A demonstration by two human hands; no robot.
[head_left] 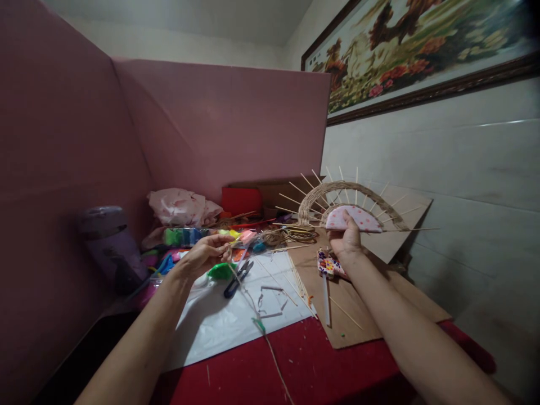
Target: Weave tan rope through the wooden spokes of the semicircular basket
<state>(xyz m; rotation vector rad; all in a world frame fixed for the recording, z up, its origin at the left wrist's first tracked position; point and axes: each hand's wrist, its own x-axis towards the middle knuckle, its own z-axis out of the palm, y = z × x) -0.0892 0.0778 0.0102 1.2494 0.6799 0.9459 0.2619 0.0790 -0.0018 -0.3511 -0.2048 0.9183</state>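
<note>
Twine [261, 329] runs up from the red tablecloth [320, 365], across a white plastic sheet [211, 329], to the left hand [206, 254]. The thumb and fingertips of that hand are pinched shut on the strand, just above a green lump [221, 271]. The right hand [346, 241] is raised over a cardboard sheet [371, 320], well apart from the left. It grasps a half-round woven frame [310, 205] by its lower edge, with the thumb in front and the fingers behind. The frame stands upright. Its centre is a pink dotted half-disc [358, 219], thin wooden sticks [411, 229] fan out from it, and a band of twine is woven through them in an arch.

Below the right wrist a small flowered piece [328, 264] lies on the cardboard, with a white rod [326, 304] just beside it. Loose sticks [297, 278] rest across the edge where cardboard meets plastic. Black-handled scissors [237, 279] lie on the plastic near the left hand. A coil of twine [291, 233] sits behind them, between the 2 hands. At the far left stands a purple bottle [110, 242], with a pink cloth bundle [181, 207] and bright packets [185, 236] beside it. Pink boards [219, 124] screen the table.
</note>
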